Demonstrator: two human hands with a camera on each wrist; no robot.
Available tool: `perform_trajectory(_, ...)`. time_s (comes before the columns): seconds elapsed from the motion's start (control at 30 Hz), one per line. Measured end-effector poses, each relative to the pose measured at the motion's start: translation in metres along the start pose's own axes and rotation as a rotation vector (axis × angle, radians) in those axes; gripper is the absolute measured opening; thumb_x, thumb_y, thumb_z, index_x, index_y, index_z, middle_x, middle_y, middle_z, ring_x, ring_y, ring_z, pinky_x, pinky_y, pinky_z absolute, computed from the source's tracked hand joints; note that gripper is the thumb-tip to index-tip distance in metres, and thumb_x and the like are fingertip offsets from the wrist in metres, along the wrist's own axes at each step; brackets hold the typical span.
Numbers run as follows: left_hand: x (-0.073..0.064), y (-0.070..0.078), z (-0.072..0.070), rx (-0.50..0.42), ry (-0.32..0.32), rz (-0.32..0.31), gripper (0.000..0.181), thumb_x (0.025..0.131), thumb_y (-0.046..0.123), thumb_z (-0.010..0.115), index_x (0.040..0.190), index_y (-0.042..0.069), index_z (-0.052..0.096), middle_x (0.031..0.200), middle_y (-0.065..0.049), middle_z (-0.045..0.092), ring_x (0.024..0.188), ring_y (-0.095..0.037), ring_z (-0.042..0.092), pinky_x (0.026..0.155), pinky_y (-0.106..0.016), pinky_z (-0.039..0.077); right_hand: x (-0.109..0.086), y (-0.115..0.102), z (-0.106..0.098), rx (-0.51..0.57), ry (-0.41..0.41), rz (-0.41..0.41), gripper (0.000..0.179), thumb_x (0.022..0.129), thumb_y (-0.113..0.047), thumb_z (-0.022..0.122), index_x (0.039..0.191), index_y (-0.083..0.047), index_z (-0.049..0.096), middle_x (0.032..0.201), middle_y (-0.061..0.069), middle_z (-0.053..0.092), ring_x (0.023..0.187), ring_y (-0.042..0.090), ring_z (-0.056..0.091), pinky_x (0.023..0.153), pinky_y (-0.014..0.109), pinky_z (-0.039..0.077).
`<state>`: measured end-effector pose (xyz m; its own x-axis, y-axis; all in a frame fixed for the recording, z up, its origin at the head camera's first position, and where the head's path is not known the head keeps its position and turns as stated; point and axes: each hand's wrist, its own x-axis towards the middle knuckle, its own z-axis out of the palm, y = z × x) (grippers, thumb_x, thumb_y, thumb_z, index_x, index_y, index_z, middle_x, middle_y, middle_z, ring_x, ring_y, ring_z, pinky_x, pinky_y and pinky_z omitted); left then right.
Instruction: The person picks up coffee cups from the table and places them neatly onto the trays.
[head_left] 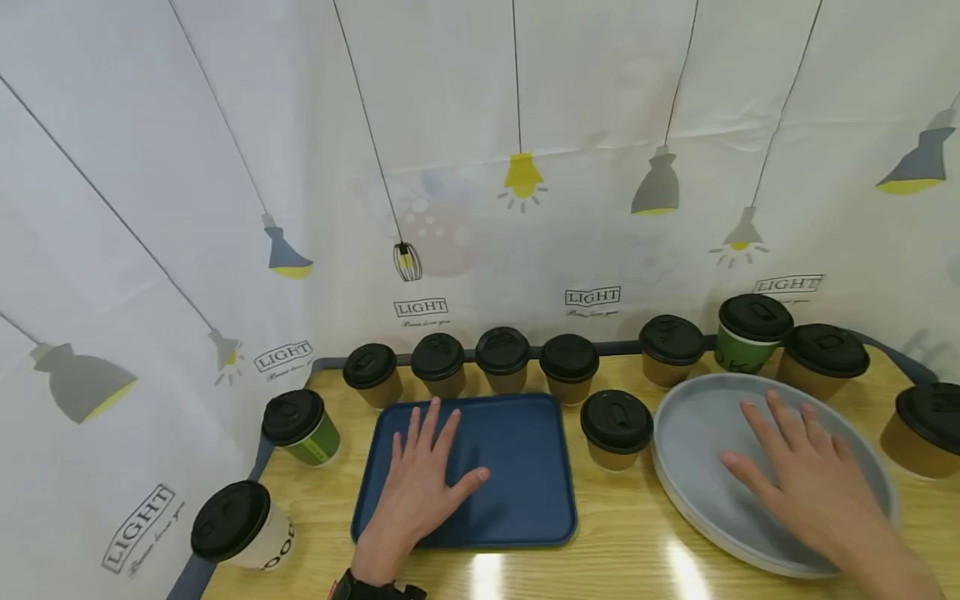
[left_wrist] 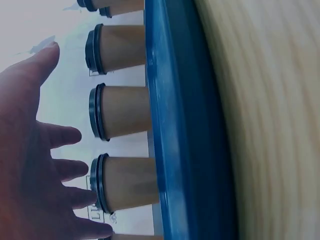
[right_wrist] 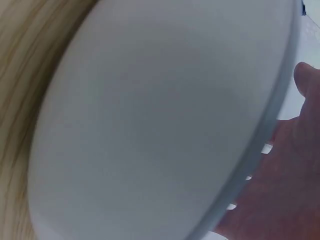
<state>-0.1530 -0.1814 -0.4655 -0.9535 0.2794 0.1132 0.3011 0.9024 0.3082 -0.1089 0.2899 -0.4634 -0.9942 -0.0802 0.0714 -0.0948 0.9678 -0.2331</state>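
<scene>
My left hand (head_left: 420, 479) is spread flat over a dark blue rectangular tray (head_left: 517, 500). In the left wrist view a gap separates its fingers from the tray (left_wrist: 185, 125), and nothing is held. Over at the right, my right hand (head_left: 813, 479) spreads its fingers above a round grey tray (head_left: 705, 450) with a raised rim. The right wrist view is mostly filled by the pale side of this round tray (right_wrist: 150, 120), with part of the right hand (right_wrist: 280, 185) beyond its rim. Whether those fingers touch the tray's surface cannot be told.
Several black-lidded brown paper cups (head_left: 502, 358) line the table's back. One brown cup (head_left: 617, 429) stands between the trays, another (head_left: 930, 429) at far right. Green cups (head_left: 318, 442) and a white cup (head_left: 258, 542) share the wooden table (head_left: 615, 542). A lamp-printed cloth (head_left: 465, 233) hangs behind.
</scene>
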Motion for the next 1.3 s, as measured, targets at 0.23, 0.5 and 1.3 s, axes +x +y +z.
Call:
perform_trajectory(0.23, 0.002, 0.007, 0.004, -0.045, 0.045, 0.035, 0.088, 0.095, 0.069, 0.059, 0.162, 0.015, 0.038, 0.171, -0.014, 0.018, 0.156, -0.043, 0.016, 0.116, -0.071, 0.023, 0.0, -0.008, -0.002, 0.071, -0.008, -0.043, 0.081, 0.108, -0.056, 0.044, 0.163, -0.001, 0.025, 0.165, 0.034, 0.014, 0.144, 0.065, 0.015, 0.101, 0.082, 0.021)
perform_trajectory(0.5, 0.008, 0.026, 0.011, -0.195, 0.102, 0.109, 0.083, 0.098, 0.063, 0.06, 0.161, 0.013, 0.038, 0.17, -0.013, 0.023, 0.155, -0.04, 0.021, 0.116, -0.067, 0.03, -0.004, -0.008, -0.005, 0.175, 0.034, -0.065, 0.074, 0.109, -0.046, 0.049, 0.161, 0.003, 0.028, 0.162, 0.037, 0.02, 0.142, 0.066, 0.021, 0.103, 0.079, 0.025)
perform_trajectory(1.3, 0.047, 0.132, 0.055, -0.937, -0.088, 0.06, 0.097, 0.092, 0.043, 0.079, 0.166, 0.018, 0.022, 0.168, -0.007, 0.027, 0.152, -0.033, 0.031, 0.12, -0.049, 0.034, -0.02, 0.021, -0.025, 0.347, 0.193, 0.035, 0.063, 0.107, -0.033, 0.059, 0.149, 0.012, 0.042, 0.145, 0.041, 0.044, 0.127, 0.062, 0.042, 0.094, 0.073, 0.037)
